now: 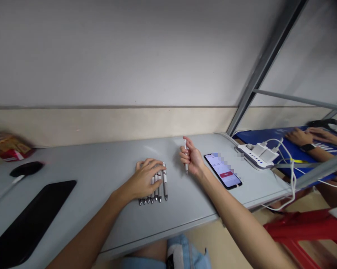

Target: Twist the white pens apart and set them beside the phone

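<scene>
Left hand [146, 179] over pens [159, 192] — bare desk [174, 168] between — right hand [194, 158] gripping pen [186, 166].

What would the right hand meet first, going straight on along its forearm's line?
The right hand, holding a pen, would probably meet the wall's cream band first; depth is hard to judge from one view.

- On the phone [223, 171], which lies on the bench [101, 164], the screen shows a row of digits; "00" can be read at its start, but the digits after it are too blurred.
- On the same screen, the small word in the red button [226, 174] cannot be read.
- On the blue surface [269, 133], large white letters are partly covered, so the word is not clear.
- On the pens [165, 185], dark marks are too small for reading.
</scene>
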Demonstrator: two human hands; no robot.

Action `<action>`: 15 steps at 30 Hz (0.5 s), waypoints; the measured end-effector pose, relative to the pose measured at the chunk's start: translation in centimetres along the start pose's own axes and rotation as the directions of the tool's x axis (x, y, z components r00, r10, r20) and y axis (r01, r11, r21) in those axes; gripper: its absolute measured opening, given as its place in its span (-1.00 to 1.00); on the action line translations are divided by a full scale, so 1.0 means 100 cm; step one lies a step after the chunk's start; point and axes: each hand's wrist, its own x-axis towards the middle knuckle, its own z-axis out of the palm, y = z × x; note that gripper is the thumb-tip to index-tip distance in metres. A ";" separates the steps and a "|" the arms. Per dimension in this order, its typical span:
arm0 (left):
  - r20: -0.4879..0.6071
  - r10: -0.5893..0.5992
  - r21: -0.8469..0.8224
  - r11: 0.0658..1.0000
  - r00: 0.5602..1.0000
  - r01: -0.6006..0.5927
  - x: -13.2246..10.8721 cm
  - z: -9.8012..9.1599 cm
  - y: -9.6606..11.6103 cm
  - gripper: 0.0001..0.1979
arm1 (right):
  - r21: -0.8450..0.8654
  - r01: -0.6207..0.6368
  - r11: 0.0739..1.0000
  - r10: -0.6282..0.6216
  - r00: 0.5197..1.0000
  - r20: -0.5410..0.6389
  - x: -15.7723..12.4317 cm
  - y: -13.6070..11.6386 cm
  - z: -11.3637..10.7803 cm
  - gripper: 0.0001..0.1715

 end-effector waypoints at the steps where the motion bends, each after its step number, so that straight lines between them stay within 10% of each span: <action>1: -0.004 0.000 0.000 1.000 1.000 0.000 0.000 0.000 0.000 -0.63 | 0.000 -0.001 1.000 0.001 1.000 0.000 0.000 0.000 0.000 -0.79; 15: 0.003 -0.008 0.001 1.000 1.000 0.008 0.000 -0.001 0.000 -0.58 | -0.029 -0.019 0.999 0.019 1.000 -0.011 0.000 0.000 0.000 -0.80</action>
